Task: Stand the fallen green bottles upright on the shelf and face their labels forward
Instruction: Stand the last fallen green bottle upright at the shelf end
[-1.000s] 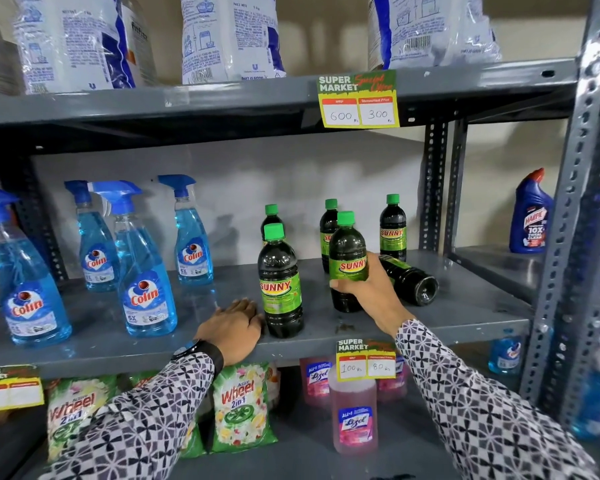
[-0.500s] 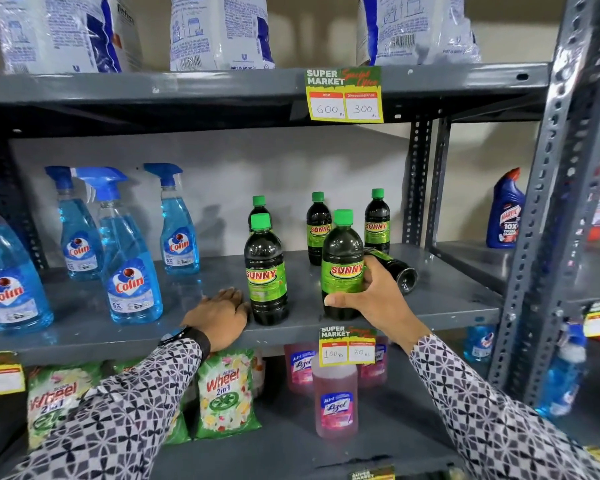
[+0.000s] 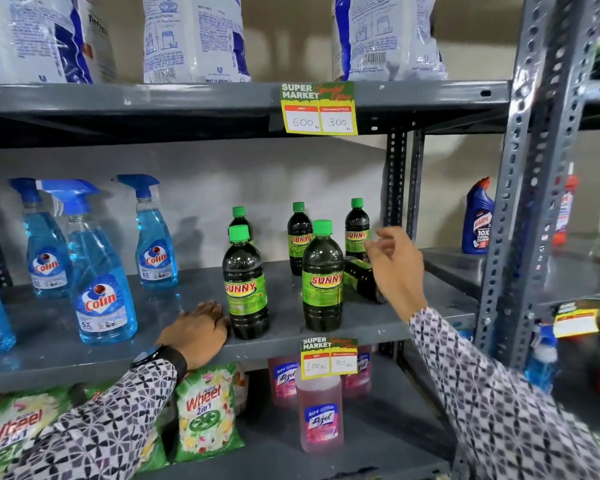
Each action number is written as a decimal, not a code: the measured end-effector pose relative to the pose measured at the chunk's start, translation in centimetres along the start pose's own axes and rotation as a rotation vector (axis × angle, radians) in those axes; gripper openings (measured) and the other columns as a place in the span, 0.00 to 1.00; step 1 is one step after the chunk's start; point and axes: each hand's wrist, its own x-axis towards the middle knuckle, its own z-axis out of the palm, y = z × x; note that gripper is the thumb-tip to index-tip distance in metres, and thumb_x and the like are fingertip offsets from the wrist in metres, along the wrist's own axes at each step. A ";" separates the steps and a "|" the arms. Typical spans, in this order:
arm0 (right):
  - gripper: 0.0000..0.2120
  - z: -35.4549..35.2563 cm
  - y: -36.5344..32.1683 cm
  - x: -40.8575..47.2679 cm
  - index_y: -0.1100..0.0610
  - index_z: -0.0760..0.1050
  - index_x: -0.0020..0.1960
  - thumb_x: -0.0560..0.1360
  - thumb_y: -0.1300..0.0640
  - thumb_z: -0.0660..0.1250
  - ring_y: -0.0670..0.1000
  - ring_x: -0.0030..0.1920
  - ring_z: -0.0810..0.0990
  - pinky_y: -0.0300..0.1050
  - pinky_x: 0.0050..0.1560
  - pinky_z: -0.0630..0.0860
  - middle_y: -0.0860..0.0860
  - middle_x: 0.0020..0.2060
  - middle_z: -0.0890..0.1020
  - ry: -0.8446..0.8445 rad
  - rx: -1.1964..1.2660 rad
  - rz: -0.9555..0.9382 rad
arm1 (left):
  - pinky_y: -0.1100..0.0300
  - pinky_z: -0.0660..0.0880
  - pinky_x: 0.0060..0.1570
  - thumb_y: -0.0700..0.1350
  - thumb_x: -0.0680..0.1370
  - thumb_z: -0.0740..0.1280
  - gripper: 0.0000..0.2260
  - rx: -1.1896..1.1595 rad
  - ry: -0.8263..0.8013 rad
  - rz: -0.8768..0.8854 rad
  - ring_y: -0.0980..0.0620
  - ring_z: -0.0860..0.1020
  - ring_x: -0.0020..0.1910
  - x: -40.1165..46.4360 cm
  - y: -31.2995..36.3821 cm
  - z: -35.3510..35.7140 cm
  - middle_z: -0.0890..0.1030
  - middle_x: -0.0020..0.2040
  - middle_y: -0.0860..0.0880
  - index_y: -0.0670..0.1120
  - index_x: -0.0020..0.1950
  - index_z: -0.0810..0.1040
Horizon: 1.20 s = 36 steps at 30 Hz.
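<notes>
1. Head view, layout: we see five green-capped bottles standing on the middle shelf [image 3: 326, 336], and one fallen bottle [image 3: 359, 277] lying on its side behind the front-right bottle [image 3: 322, 282], partly hidden by it and by our right hand
2. Head view, right hand: our right hand [image 3: 395, 263] hovers over the fallen bottle with its fingers loosely spread and pinching nothing; we cannot tell whether the palm touches the bottle
3. Head view, left hand: our left hand [image 3: 196, 329] lies flat on the shelf, fingers together, just beside the front-left bottle [image 3: 245, 289], holding nothing
4. Handling, as we judge it: the bottle looks like rigid plastic full of dark liquid, so fairly weighty for its size, stiff under a squeeze and smooth over the glossy label, not fragile
5. Where to grip, as we judge it: we would wrap the hand round the barrel near the label, where it is widest, then tip it up onto its base; the narrow neck offers less control
6. Risk: the upright neighbours stand close, so a swinging base could knock them
</notes>
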 end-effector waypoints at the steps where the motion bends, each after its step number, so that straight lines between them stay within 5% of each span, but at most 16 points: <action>1: 0.17 0.0 0.7 1.8 0.55 0.76 0.63 0.79 0.47 0.71 0.48 0.48 0.83 0.46 0.51 0.80 0.50 0.51 0.83 -0.057 -0.146 0.031 | 0.47 0.51 0.81 0.55 0.86 0.46 0.27 0.007 0.002 0.003 0.48 0.57 0.83 0.1 0.0 0.0 0.57 0.85 0.47 0.49 0.84 0.57; 4: 0.22 0.5 1.8 5.6 0.57 0.75 0.56 0.74 0.42 0.75 0.55 0.49 0.81 0.53 0.58 0.80 0.53 0.49 0.82 -0.460 -0.386 0.302 | 0.48 0.52 0.81 0.56 0.86 0.46 0.27 0.009 0.012 0.006 0.48 0.57 0.83 0.0 0.1 0.0 0.57 0.85 0.47 0.49 0.84 0.56; 6: 0.28 0.6 1.2 6.5 0.61 0.75 0.65 0.73 0.45 0.77 0.60 0.59 0.82 0.57 0.66 0.78 0.57 0.58 0.82 -0.659 -0.402 0.464 | 0.49 0.52 0.81 0.56 0.86 0.46 0.27 0.006 0.013 0.003 0.48 0.57 0.83 -0.1 0.2 0.0 0.57 0.85 0.47 0.49 0.84 0.56; 10: 0.33 1.0 -0.4 6.9 0.64 0.70 0.71 0.74 0.51 0.79 0.63 0.66 0.79 0.59 0.70 0.76 0.58 0.56 0.79 -0.791 -0.406 0.540 | 0.49 0.52 0.81 0.55 0.86 0.47 0.25 -0.019 0.029 0.010 0.49 0.57 0.83 -0.5 0.5 -0.3 0.59 0.84 0.47 0.50 0.83 0.59; 13: 0.36 1.7 0.1 7.1 0.65 0.71 0.70 0.69 0.53 0.82 0.65 0.62 0.81 0.61 0.65 0.79 0.63 0.62 0.80 -0.741 -0.369 0.565 | 0.50 0.52 0.81 0.55 0.86 0.48 0.25 -0.030 0.033 0.016 0.49 0.57 0.83 -0.6 0.5 -0.6 0.58 0.84 0.48 0.50 0.83 0.58; 19: 0.29 0.6 2.3 6.9 0.67 0.76 0.61 0.65 0.62 0.85 0.60 0.41 0.89 0.49 0.34 0.85 0.64 0.49 0.86 -0.426 0.096 0.558 | 0.50 0.53 0.81 0.56 0.86 0.48 0.25 -0.031 0.037 0.007 0.50 0.58 0.83 -0.7 0.5 -0.6 0.59 0.84 0.49 0.51 0.83 0.59; 21: 0.28 0.1 2.9 6.3 0.61 0.78 0.59 0.63 0.62 0.86 0.58 0.49 0.88 0.50 0.47 0.85 0.59 0.52 0.87 -0.323 0.178 0.448 | 0.50 0.53 0.81 0.56 0.86 0.47 0.25 -0.033 0.030 0.008 0.49 0.58 0.83 -0.6 0.4 -0.6 0.59 0.84 0.49 0.51 0.83 0.59; 24: 0.39 -0.1 3.8 4.8 0.54 0.71 0.63 0.59 0.59 0.88 0.54 0.56 0.85 0.59 0.62 0.80 0.52 0.55 0.85 -0.265 0.200 0.314 | 0.50 0.54 0.81 0.56 0.86 0.47 0.26 -0.034 0.029 0.002 0.49 0.59 0.83 -0.6 0.4 -0.6 0.59 0.84 0.49 0.52 0.83 0.58; 36: 0.42 0.5 7.0 2.8 0.53 0.66 0.65 0.60 0.54 0.88 0.52 0.56 0.85 0.56 0.61 0.82 0.51 0.56 0.84 -0.221 0.149 0.219 | 0.49 0.53 0.81 0.54 0.86 0.46 0.25 -0.039 0.008 -0.025 0.48 0.59 0.83 -1.6 1.5 -1.4 0.59 0.84 0.48 0.51 0.83 0.59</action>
